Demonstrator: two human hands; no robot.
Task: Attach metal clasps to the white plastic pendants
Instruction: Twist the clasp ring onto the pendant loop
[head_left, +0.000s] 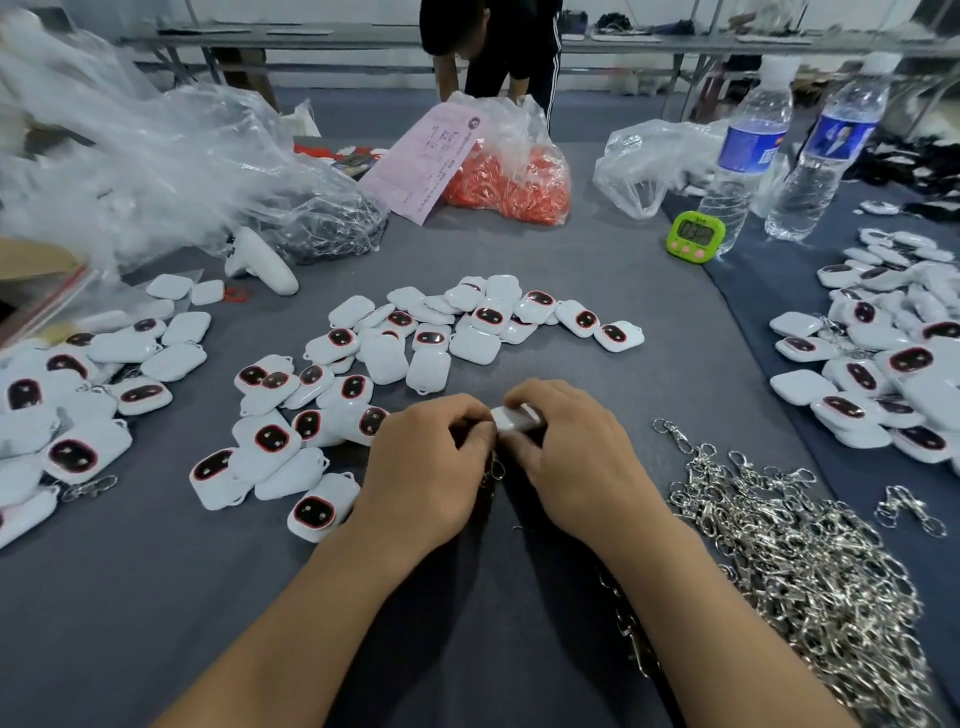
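1. The clasp (493, 470) could slip out of the pinch before its ring is through the pendant's loop. The joint is hidden under the fingertips and seems to be worked by feel. A dropped clasp would land on the grey cloth (467, 597) at 6 o'clock of the hands.
2. Too hard a twist might snap the small plastic loop. A ring left part-open could let the pendant fall off later.
3. The right hand (571, 457) is curled round the white pendant (517, 417). The left hand (436, 457) is closed in a pinch on the clasp's upper end, tight against the pendant's left end.
4. The pendant sits between the two hands, with its top edge showing at 12 o'clock of the knuckles. The clasp dangles at 6 o'clock of it. The heap of loose clasps (805, 561) lies at 4 o'clock and the bare pendants (415, 353) at 11 o'clock.
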